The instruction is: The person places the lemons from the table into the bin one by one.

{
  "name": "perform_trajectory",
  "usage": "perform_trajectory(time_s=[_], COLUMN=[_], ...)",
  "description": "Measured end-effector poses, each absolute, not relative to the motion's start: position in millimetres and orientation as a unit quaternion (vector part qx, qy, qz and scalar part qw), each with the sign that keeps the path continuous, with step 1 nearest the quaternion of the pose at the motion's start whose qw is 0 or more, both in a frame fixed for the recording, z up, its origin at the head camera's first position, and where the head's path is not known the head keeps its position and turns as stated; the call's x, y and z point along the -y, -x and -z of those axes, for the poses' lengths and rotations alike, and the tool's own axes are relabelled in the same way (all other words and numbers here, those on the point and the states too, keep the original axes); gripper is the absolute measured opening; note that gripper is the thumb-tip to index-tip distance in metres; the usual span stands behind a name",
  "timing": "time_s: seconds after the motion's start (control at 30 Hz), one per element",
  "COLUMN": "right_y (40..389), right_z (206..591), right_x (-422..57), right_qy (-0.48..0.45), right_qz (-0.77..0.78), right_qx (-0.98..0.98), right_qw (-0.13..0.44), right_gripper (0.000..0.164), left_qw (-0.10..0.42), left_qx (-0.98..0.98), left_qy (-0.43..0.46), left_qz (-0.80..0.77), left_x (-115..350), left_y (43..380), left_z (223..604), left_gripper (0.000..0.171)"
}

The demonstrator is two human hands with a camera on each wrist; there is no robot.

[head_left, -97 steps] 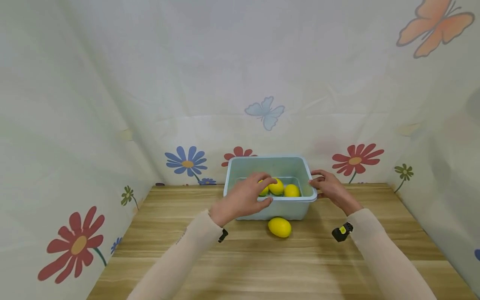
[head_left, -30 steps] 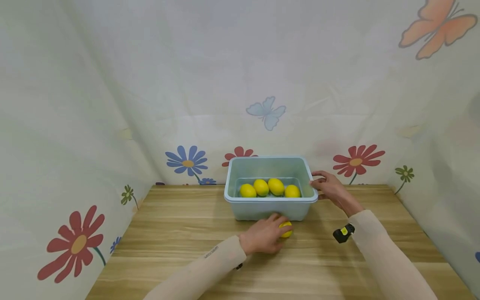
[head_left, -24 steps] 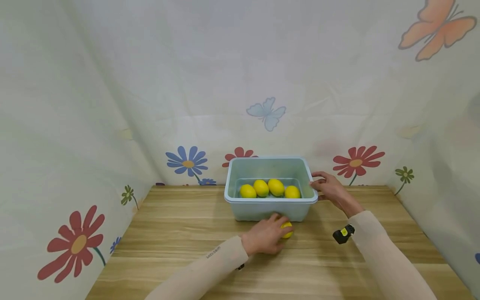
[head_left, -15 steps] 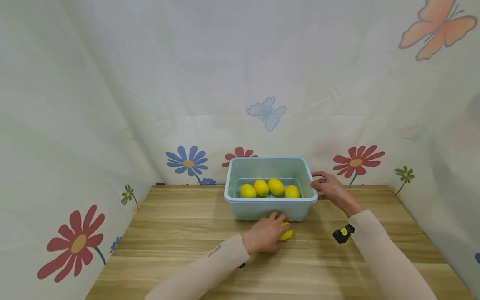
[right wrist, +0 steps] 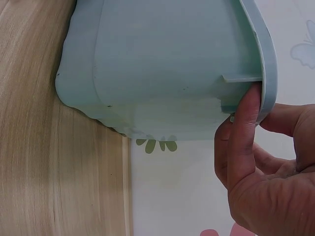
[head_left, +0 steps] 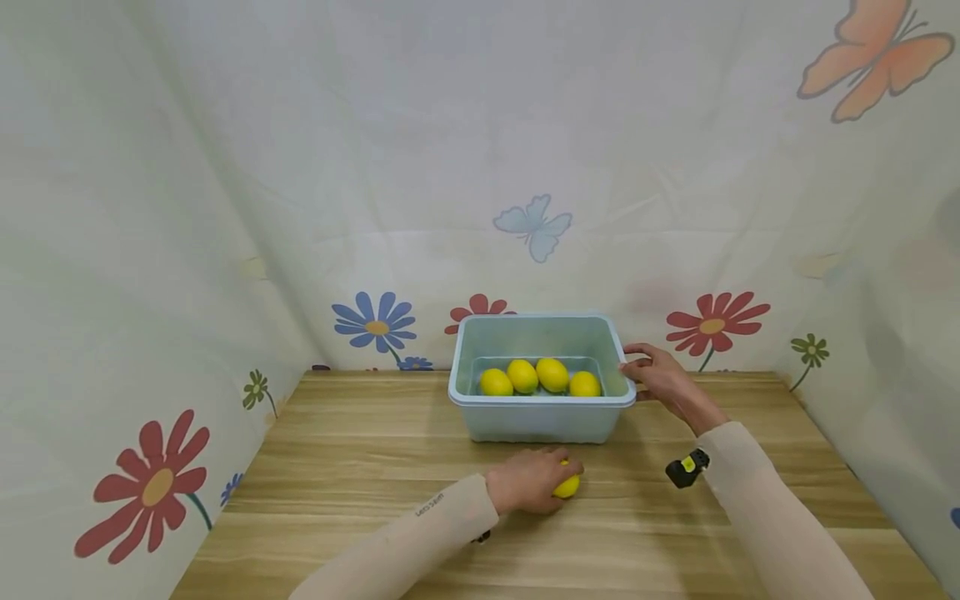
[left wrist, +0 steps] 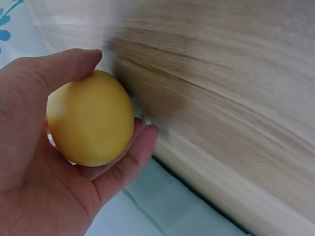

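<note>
A yellow lemon [left wrist: 93,120] lies in the grip of my left hand [head_left: 531,481], thumb on one side and fingers curled on the other, low over the wooden table in front of the bin. The head view shows only the lemon's right part past the fingers. My right hand [head_left: 663,379] pinches the right rim of a light blue plastic bin [head_left: 540,421]; in the right wrist view its fingers [right wrist: 243,140] tuck under the lip. Several more lemons [head_left: 552,375] rest in a row on the bin's floor.
The wood-grain table [head_left: 360,467] runs back to a white cloth backdrop [head_left: 420,167] printed with flowers and butterflies. Cloth also hangs on the left and right sides. The bin stands near the table's back edge.
My left hand has left the inside of the bin, come down to the lemon in front and closed round it, drawing it slightly nearer. The right hand stays at the rim.
</note>
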State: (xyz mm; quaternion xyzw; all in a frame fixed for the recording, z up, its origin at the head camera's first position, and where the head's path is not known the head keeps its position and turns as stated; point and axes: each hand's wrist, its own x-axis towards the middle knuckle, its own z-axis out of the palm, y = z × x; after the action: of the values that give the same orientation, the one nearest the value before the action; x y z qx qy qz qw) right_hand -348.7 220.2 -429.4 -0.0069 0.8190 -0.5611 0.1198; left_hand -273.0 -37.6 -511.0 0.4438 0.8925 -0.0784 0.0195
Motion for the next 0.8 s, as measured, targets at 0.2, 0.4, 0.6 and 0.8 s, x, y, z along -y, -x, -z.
perform_trajectory(time_s=[0.2, 0.4, 0.6, 0.8], right_y=[348.6, 348.1, 348.1, 348.2], right_z=[428.4, 429.2, 430.5, 429.9], right_x=[-219.6, -218.9, -220.8, -223.2], right_qy=[0.003, 0.002, 0.002, 0.008], right_qz=[0.560, 0.561, 0.561, 0.564], right_qx=[-0.819, -0.818, -0.818, -0.817], right_qw=[0.125, 0.123, 0.124, 0.123], right_gripper=[0.058, 0.058, 0.056, 0.056], left_qw=[0.038, 0.041, 0.004, -0.003], left_qx=[-0.882, -0.876, -0.873, -0.883], left_qy=[-0.465, -0.479, -0.486, -0.470], left_qz=[0.069, 0.045, 0.027, 0.011], left_x=[38.6, 42.8, 49.2, 52.8], left_y=[268.7, 262.3, 258.1, 259.9], left_z=[504.5, 488.8, 466.3, 447.1], left_gripper=[0.047, 0.049, 0.052, 0.054])
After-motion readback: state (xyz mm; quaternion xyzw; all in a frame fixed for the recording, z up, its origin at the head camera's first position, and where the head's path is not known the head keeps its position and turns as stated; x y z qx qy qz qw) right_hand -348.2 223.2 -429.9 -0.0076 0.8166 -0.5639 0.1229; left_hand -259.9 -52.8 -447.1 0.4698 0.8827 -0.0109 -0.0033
